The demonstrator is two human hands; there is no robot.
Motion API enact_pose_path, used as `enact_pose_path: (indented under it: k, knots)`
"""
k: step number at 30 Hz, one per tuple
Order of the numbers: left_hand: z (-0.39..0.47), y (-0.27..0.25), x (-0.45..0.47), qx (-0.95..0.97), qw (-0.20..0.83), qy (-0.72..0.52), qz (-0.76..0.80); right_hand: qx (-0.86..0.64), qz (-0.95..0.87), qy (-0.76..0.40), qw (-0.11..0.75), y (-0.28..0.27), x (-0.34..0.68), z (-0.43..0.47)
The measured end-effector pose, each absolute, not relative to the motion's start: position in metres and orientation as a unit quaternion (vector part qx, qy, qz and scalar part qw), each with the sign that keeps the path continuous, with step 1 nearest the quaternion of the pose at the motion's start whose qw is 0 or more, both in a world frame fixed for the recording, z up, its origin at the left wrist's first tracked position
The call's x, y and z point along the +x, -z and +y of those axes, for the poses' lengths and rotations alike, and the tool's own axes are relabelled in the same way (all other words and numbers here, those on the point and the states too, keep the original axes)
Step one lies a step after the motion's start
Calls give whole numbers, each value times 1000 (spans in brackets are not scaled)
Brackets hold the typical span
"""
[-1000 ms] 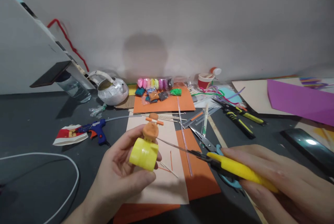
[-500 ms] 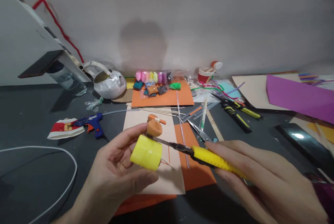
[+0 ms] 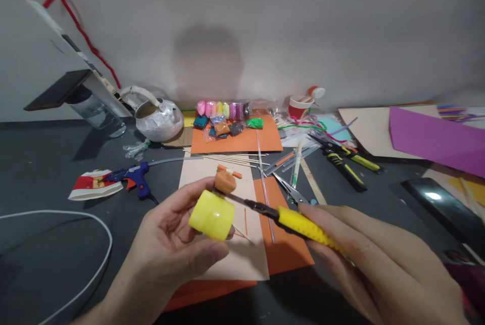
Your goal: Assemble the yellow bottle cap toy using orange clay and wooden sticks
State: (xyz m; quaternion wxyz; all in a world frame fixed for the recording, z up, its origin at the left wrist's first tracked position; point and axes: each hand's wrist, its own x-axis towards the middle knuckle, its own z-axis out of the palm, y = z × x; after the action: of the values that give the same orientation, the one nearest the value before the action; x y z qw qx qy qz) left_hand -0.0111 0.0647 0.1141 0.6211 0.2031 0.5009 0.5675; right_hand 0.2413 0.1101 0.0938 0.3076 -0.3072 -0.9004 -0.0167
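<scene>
My left hand [image 3: 166, 244] is closed around a small yellow cylinder [image 3: 212, 215], with the fingers behind it and the thumb in front. At the cylinder's upper edge is a lump of orange clay [image 3: 226, 182], with a short orange-and-white stick [image 3: 229, 171] lying across its top. My right hand [image 3: 371, 254] grips the yellow handle of a craft knife [image 3: 299, 222]. The thin blade points left and reaches the gap between the clay and the cylinder; its tip is hidden there. A thin wooden stick [image 3: 242, 233] shows beyond the cylinder's lower right side.
Cream paper [image 3: 227, 264] and orange sheets [image 3: 291, 249] lie beneath my hands. To the left are a blue glue gun [image 3: 138, 178] and a silver kettle [image 3: 161, 120]. Clay packets [image 3: 222, 125] sit at the back. Scissors [image 3: 290, 188], pliers [image 3: 344, 168] and a phone [image 3: 439, 201] are rightward.
The yellow cylinder has tilted slightly in my left hand and sits a little higher in view. The knife blade remains at the clay, its handle shifted slightly left.
</scene>
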Motion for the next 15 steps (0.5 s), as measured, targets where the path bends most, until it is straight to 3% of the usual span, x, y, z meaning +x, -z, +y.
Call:
enact_pose_path:
  k: [10,15]
  knots:
    - [68,-101,-20,291,637,-557,447,-301,-906,19,297,-99,237,115]
    - [67,-106,-17,236,613,-559,506,-311,-903,32,296,-99,236,115]
